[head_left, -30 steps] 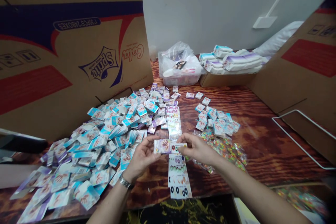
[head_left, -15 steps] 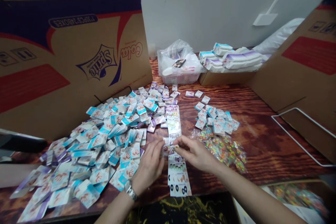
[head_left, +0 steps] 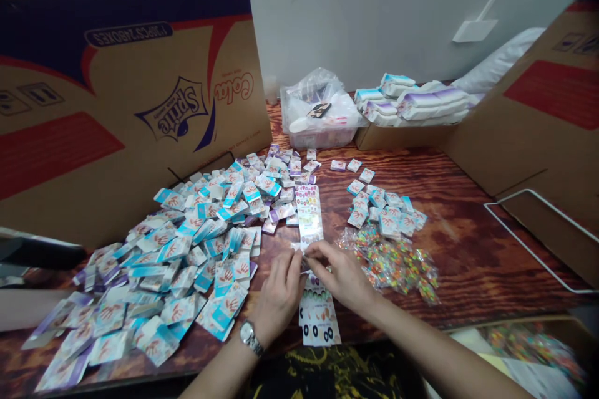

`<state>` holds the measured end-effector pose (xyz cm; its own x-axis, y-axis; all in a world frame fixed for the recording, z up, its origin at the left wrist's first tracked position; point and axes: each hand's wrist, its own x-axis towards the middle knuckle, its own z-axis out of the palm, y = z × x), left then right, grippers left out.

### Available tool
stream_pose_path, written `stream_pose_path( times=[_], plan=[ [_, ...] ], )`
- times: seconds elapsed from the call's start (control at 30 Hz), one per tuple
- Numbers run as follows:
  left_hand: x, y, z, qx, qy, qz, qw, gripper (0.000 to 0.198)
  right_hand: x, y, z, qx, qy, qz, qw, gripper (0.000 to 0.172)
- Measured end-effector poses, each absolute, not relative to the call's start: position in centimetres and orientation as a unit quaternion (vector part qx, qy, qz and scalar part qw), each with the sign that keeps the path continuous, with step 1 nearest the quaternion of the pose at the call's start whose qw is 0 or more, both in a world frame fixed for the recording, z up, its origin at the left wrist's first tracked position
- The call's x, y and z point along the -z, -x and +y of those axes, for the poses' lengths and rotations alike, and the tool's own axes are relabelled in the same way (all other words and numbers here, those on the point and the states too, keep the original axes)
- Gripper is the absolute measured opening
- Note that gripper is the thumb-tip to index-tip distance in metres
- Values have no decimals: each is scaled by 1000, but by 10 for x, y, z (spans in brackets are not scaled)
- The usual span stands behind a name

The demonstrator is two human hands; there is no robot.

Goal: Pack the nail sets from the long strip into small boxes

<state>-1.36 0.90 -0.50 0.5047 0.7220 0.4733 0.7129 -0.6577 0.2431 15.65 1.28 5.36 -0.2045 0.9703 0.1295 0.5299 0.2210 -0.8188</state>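
A wooden worktop [head_left: 468, 249] carries a big loose heap of packets [head_left: 187, 243] at left and a far smaller cluster of packets [head_left: 384, 212] at right, so most seem unhandled. Between them lies a sticker strip [head_left: 309, 215]. Over it the left hand [head_left: 278, 293] and right hand [head_left: 341, 274] meet, fingertips pinching one small packet [head_left: 299, 252].

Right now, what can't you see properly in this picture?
All in the head view:
What the left hand and right hand pinch: covered by their fingers.
Sticker strip: its middle lies under both hands.
Plastic bag at the back: crinkly wrap hides what's inside.
Colourful bits, bottom right: blurred and cut off by the edge.
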Motion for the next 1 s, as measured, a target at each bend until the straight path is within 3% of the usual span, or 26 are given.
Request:
stream_pose_path(
  times=[0.2, 0.3, 0.4, 0.57, 0.67, 0.9, 1.0],
  plan=[
    [14, 16, 10, -293, -876, 384, 13, 56, -52, -162, 19, -265, 574, -710, 309, 12],
    [12, 17, 10, -288, -886, 362, 6, 57, -45, -168, 31, -363, 567, -681, 287, 23],
    [5, 15, 9, -263, -893, 363, 34, 52, -38, -172, 36, -482, 524, -651, 265, 19],
    [-6, 11, 12, -305, -850, 416, 110, 39, -43, -172, 18, -332, 507, -715, 348, 15],
    [-8, 9, 13, -323, -840, 419, 117, 39, -48, -170, 8, -251, 470, -771, 347, 13],
    [-9, 7, 10, -335, -850, 398, 78, 42, -42, -157, 5, -330, 528, -664, 414, 23],
    [-6, 9, 9, -331, -846, 411, 77, 44, -40, -154, 3, -337, 519, -658, 429, 16]
  ],
)
